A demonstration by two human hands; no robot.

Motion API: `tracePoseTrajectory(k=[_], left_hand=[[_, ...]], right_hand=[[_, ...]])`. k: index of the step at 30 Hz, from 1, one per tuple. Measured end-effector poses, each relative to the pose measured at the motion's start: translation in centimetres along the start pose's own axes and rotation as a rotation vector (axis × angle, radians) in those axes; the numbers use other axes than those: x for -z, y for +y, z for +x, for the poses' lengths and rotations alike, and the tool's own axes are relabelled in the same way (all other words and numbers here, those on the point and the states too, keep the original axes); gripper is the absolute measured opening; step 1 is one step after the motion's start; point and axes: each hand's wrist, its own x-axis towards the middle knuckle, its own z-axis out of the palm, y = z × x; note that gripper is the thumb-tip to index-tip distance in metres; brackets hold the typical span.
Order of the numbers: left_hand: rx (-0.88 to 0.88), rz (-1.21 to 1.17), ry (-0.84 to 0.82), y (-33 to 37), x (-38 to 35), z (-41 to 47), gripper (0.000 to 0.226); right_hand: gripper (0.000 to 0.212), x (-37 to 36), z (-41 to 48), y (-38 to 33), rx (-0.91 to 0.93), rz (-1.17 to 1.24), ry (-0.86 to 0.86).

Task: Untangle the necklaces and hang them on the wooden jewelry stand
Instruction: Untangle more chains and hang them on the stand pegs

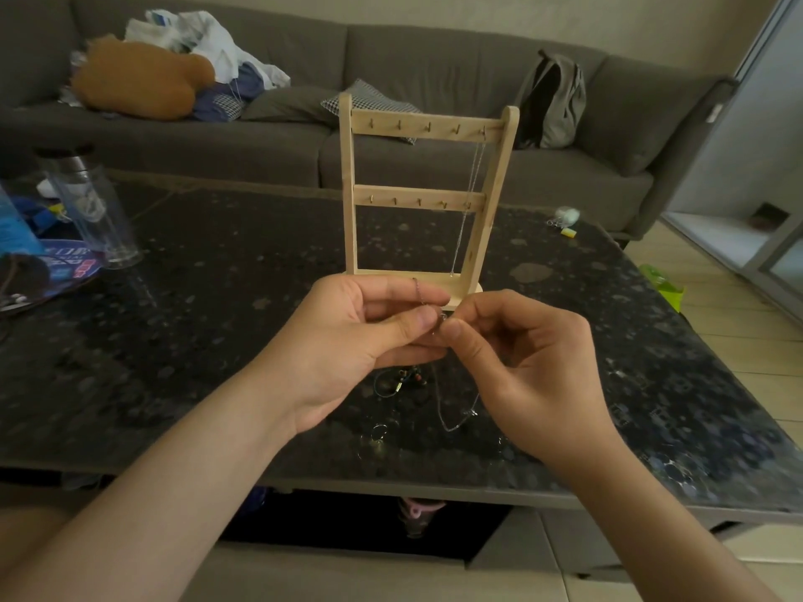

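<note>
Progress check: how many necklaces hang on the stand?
1. A chain hangs from the rightmost top hook of the stand. None seems hidden.

Dark speckled table (217, 341) before me. Clear bottle (89, 206) with dark cap upright near its left edge. Small pale round object (567, 216) and yellow piece (568, 232) close together near far right corner. Grey sofa (434, 58) beyond far edge: brown plush toy (139, 80) against heap of clothes (217, 41) at my left, checked cushion (369, 99) mid-seat, grey backpack (554, 102) leaning at right. Green object (662, 286) on floor past right edge.
</note>
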Motion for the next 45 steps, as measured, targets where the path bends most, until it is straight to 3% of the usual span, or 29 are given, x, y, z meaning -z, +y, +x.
tracePoseTrajectory(k=[16,32,45], left_hand=[[-0.229,0.175,0.108,-0.55,-0.52,0.19,0.022],[-0.287,0.207,0.129,-0.82,-0.54,0.31,0.020],[-0.263,0.161,0.122,-0.58,-0.49,0.40,0.018]], right_hand=[[0.007,-0.06,0.23,-0.17,0.044,-0.109,0.034],[0.006,-0.26,0.29,-0.20,0.106,-0.244,0.082],[0.007,-0.16,0.44,-0.19,0.013,-0.060,0.026]])
